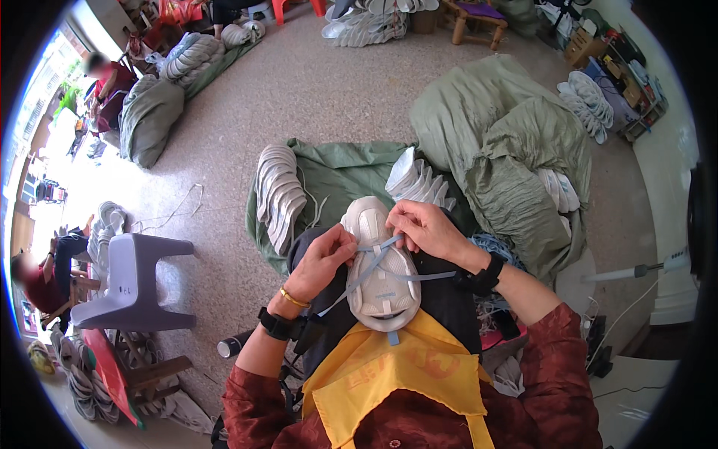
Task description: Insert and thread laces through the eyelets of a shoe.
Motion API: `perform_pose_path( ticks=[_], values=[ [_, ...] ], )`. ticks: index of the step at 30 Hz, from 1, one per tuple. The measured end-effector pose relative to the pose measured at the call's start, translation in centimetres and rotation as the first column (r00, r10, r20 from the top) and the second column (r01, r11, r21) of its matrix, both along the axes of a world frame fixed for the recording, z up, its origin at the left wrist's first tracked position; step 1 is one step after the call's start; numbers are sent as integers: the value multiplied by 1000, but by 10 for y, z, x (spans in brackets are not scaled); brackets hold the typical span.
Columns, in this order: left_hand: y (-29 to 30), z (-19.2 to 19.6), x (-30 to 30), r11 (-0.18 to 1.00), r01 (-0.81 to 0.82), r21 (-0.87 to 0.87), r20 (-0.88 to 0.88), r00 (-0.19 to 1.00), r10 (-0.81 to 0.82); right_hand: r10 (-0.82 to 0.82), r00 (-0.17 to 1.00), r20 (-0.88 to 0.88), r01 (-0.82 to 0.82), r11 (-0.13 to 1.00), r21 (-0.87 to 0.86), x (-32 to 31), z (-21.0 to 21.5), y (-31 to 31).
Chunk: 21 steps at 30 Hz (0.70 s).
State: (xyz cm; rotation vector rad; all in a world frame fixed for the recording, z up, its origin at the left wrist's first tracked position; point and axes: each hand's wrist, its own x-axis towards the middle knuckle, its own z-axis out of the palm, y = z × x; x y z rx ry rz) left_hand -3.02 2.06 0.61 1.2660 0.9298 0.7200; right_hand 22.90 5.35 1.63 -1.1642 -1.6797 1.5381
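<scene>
cream-white shoe (384,283) (pale blue laces (432,277))

- The head view, left of a fisheye pair, looks steeply down from the wearer's head.
- It faces forward over the yellow apron (396,367), close below, with the left hand (319,260) and right hand (431,230) near mid-frame.
- The floor (329,97) reaches farther off toward the top; the pale wall (664,168) bends at the right rim.
</scene>
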Motion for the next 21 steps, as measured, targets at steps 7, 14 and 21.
perform_pose_path(
  ticks=[7, 14, 21],
  values=[
    [4, -3, -1, 998, 6, -66, 1, 1000, -6, 27, 1000, -8, -28, 994, -108, 3, -7, 8],
    [3, -5, -1, 994, 14, -104, 92, 996, -5, -48, 994, -98, 40, 996, -83, 8, 1, -3],
    [-4, -18, 5, 995, -89, -34, 99, 991, 92, 15, 987, 162, -32, 994, 106, 25, 33, -51]
  ],
)
